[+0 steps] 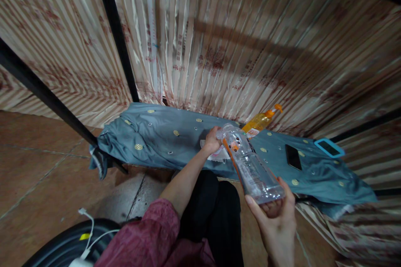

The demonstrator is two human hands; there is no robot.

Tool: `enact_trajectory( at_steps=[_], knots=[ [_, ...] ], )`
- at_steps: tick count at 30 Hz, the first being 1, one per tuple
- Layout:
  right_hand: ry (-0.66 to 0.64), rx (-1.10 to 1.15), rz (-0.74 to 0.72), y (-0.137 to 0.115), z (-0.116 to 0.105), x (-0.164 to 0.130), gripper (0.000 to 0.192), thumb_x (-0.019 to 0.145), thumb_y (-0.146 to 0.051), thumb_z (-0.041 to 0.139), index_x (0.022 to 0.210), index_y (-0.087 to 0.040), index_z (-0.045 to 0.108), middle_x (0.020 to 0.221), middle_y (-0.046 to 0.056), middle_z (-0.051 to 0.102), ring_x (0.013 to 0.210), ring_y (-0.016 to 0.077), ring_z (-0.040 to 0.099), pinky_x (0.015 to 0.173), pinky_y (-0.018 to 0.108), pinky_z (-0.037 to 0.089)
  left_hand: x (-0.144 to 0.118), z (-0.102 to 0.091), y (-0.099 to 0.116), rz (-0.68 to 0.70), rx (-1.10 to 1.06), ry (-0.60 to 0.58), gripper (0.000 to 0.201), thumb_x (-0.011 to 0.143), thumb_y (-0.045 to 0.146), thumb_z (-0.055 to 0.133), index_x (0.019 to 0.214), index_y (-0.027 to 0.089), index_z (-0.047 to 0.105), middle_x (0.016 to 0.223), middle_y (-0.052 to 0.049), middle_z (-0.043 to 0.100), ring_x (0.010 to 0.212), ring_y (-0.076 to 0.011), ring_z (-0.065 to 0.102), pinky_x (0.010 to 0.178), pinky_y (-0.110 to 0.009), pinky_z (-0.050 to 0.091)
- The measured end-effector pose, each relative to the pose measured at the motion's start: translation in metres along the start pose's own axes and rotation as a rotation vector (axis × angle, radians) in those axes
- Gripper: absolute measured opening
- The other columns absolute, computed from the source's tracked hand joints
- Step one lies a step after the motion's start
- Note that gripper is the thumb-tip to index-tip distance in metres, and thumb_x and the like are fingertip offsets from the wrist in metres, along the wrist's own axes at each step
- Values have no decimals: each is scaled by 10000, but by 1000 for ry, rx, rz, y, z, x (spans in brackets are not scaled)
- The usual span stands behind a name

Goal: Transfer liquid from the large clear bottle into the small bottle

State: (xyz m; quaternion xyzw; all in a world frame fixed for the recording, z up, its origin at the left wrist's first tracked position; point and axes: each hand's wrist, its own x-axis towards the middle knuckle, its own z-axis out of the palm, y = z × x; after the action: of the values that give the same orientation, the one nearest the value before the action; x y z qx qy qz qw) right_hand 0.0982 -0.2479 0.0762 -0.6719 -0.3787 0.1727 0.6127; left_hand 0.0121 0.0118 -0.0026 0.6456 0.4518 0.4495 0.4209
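A large clear plastic bottle [255, 171] with an orange-edged label lies tilted between my two hands, its neck up and to the left and its base toward me. My right hand [277, 217] grips the base, thumb on the near side and fingers around the far side. At the neck end, my left hand [213, 141] is closed; its fingertips are partly hidden against clear plastic there. Under the left hand, a white packet or sheet [222, 155] lies on the grey-blue cloth [163, 142]. Just beyond the clear bottle is a yellow pump bottle [257, 124] with an orange pump head.
On the cloth to the right lie a black phone [293, 157] and a blue-framed device [329, 148]. Black poles [119, 33] rise at the left before pleated, patterned sheeting [219, 50]. Coiled black hose [46, 246] and a white cable [91, 229] are at lower left.
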Motion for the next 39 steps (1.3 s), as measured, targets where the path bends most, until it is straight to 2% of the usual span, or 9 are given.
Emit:
enact_trajectory(
  at_steps=[15, 21, 30, 39],
  knots=[
    [8, -20, -4, -1, 0, 0, 1131, 588, -480, 926, 1538, -155, 406, 1396, 248, 585, 1010, 292, 711, 829, 432, 625, -1, 0, -2, -13, -36, -7, 403, 748, 183, 762, 1134, 182, 648, 1112, -67, 725, 1029, -237, 680, 973, -358, 526],
    [-1, -19, -9, -2, 0, -1, 1115, 609, -474, 920, 1549, -185, 395, 1396, 227, 589, 999, 271, 710, 829, 418, 626, -2, -1, 2, -23, -21, -2, 343, 787, 248, 754, 1109, 186, 654, 1113, -78, 731, 1051, -248, 683, 969, -358, 522],
    [6, -28, 20, -3, -1, -1, 1134, 597, -481, 930, 1553, -182, 398, 1400, 226, 589, 1049, 296, 703, 837, 421, 623, -1, 0, 2, -17, -45, 25, 288, 780, 244, 763, 1043, 200, 656, 1037, -39, 733, 996, -218, 681, 945, -346, 528],
    [22, -25, 29, -6, 1, -1, 1155, 572, -503, 931, 1540, -151, 408, 1424, 248, 571, 1077, 323, 698, 861, 456, 616, 1, 4, -2, -10, -52, 25, 328, 758, 247, 781, 1054, 189, 654, 1079, -62, 733, 1024, -227, 676, 943, -336, 511]
  ],
)
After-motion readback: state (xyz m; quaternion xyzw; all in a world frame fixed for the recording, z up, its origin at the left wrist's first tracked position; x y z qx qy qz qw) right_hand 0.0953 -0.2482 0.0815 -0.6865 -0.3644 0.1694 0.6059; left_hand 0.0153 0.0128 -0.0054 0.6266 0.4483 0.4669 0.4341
